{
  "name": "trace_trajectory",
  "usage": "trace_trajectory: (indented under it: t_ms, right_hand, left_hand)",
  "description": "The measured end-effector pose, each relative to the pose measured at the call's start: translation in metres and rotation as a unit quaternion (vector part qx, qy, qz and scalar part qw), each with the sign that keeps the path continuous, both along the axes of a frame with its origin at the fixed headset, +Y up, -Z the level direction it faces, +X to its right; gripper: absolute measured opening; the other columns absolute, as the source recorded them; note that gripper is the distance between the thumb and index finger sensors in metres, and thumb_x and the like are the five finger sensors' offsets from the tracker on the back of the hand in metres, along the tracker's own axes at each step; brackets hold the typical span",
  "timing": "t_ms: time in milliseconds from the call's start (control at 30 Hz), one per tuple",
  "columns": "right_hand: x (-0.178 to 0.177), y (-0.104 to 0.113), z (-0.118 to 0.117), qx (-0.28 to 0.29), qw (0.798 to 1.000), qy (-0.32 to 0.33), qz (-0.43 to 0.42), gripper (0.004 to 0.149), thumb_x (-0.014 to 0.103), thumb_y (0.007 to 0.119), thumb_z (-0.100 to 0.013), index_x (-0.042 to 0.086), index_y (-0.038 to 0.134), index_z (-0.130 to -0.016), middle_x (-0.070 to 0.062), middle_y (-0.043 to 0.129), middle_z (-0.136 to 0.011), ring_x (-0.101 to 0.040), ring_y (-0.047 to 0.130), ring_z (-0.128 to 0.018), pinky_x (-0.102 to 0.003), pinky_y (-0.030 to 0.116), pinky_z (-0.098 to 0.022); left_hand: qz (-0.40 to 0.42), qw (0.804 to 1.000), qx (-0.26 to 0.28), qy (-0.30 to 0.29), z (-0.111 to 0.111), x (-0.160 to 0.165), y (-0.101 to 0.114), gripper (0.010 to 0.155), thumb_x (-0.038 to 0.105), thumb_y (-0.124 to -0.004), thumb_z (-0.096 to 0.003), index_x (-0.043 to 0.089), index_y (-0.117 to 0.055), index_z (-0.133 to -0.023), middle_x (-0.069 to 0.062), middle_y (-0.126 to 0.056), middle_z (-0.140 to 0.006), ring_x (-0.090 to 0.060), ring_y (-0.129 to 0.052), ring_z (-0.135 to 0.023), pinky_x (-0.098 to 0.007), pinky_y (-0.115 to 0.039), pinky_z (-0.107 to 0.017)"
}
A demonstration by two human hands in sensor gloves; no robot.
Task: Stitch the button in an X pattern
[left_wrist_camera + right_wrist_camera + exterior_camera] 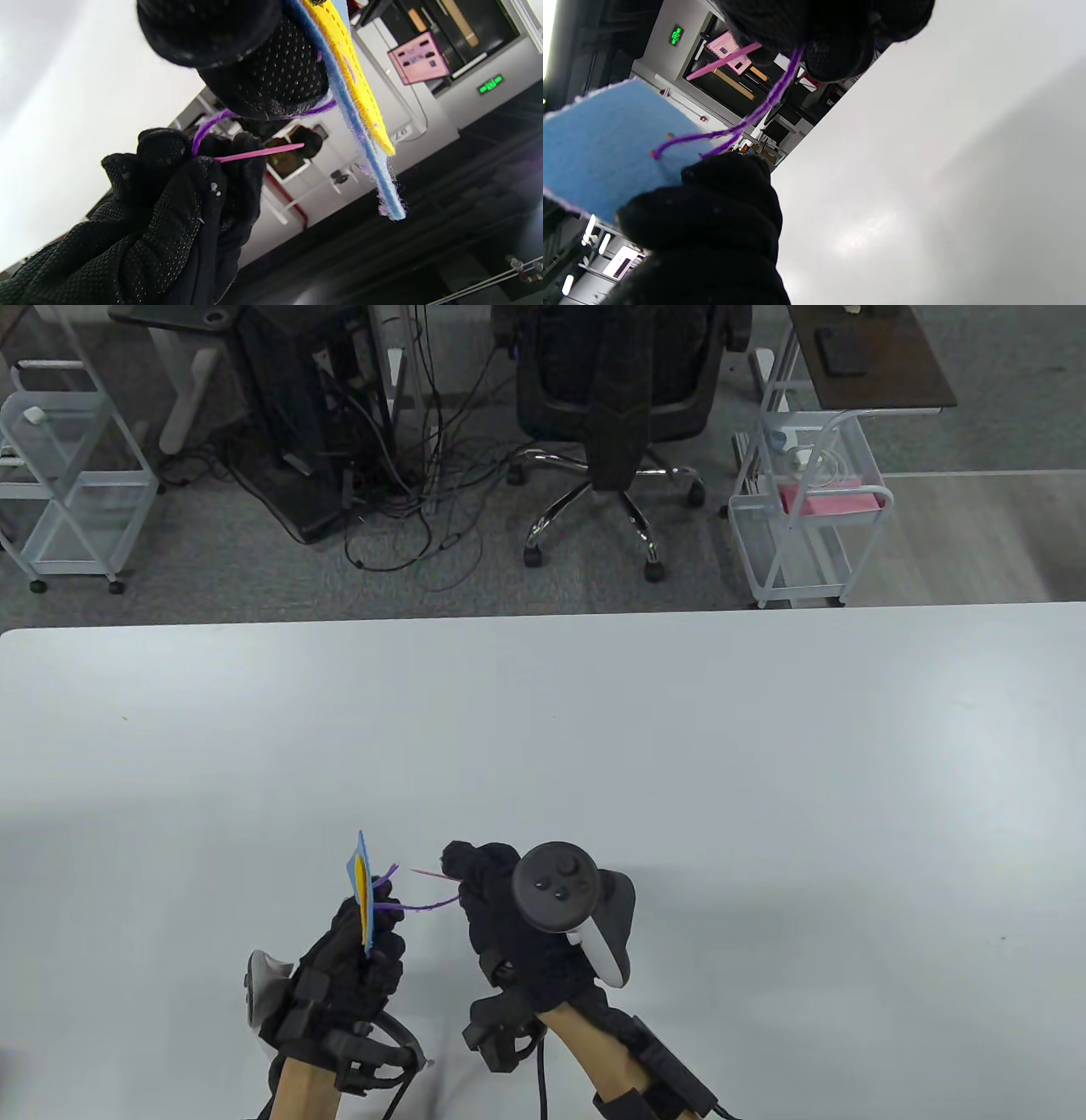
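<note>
My left hand (361, 937) grips a blue felt square (360, 865) upright above the table, with a yellow button (363, 899) flat against its left face. In the left wrist view the felt (352, 123) and the yellow button (352, 63) are edge-on. Purple yarn (416, 906) runs from the felt to my right hand (484, 882), which pinches a pink plastic needle (422, 872) pointing left. The right wrist view shows the yarn (746, 123) coming out of a hole in the felt's blue face (606, 152), and the needle (721, 61) held at the top.
The white table (679, 772) stretches ahead and to both sides. Beyond its far edge stand an office chair (611, 407), a black computer tower with cables (314, 415) and white wire carts (806, 509).
</note>
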State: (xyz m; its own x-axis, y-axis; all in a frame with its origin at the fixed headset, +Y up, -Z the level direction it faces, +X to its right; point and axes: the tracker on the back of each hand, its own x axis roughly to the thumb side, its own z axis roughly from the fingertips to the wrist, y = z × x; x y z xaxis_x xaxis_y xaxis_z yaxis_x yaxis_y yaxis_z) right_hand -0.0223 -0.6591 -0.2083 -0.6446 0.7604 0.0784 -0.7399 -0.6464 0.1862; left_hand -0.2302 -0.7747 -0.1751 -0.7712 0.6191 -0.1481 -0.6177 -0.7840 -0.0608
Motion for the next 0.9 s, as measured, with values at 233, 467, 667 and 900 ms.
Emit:
trace_trajectory:
  t_ms: [233,467,667,900]
  right_hand:
    - [-0.011,0.002,0.006,0.03,0.999,0.005,0.026,0.041,0.019,0.07,-0.06,0.026,0.068,-0.1,-0.008,0.063,-0.101,-0.023,0.082,-0.074,-0.038,0.07,-0.061]
    - [-0.016,0.003,0.009,0.043,0.998,0.006,0.041,0.041,0.02,0.07,-0.06,0.026,0.068,-0.1,-0.009,0.063,-0.101,-0.023,0.081,-0.074,-0.038,0.07,-0.061]
    - [-0.015,0.002,0.009,0.042,0.999,0.007,0.026,0.04,0.02,0.069,-0.06,0.025,0.068,-0.1,-0.01,0.063,-0.1,-0.022,0.081,-0.074,-0.038,0.07,-0.061]
    - [-0.015,0.001,0.008,0.039,0.999,0.01,0.011,0.04,0.02,0.068,-0.06,0.025,0.067,-0.1,-0.01,0.063,-0.1,-0.022,0.081,-0.073,-0.039,0.07,-0.06]
  left_hand:
    - [-0.001,1.0,-0.007,-0.008,0.001,0.004,-0.002,0.044,0.015,-0.05,-0.0617,-0.001,-0.051,-0.102,-0.014,-0.085,-0.075,-0.014,-0.101,-0.037,-0.016,-0.091,-0.022]
    - [-0.008,1.0,-0.008,-0.012,0.001,0.005,-0.004,0.044,0.015,-0.049,-0.0617,-0.001,-0.051,-0.102,-0.014,-0.085,-0.075,-0.013,-0.101,-0.037,-0.016,-0.091,-0.022]
    - [-0.011,1.0,-0.011,-0.014,0.001,0.006,-0.005,0.044,0.015,-0.049,-0.0617,-0.001,-0.051,-0.102,-0.014,-0.085,-0.075,-0.013,-0.101,-0.037,-0.016,-0.091,-0.022]
    - [-0.012,1.0,-0.009,-0.017,0.001,0.007,-0.006,0.044,0.015,-0.049,-0.0618,-0.001,-0.051,-0.102,-0.014,-0.085,-0.074,-0.013,-0.101,-0.036,-0.016,-0.09,-0.022]
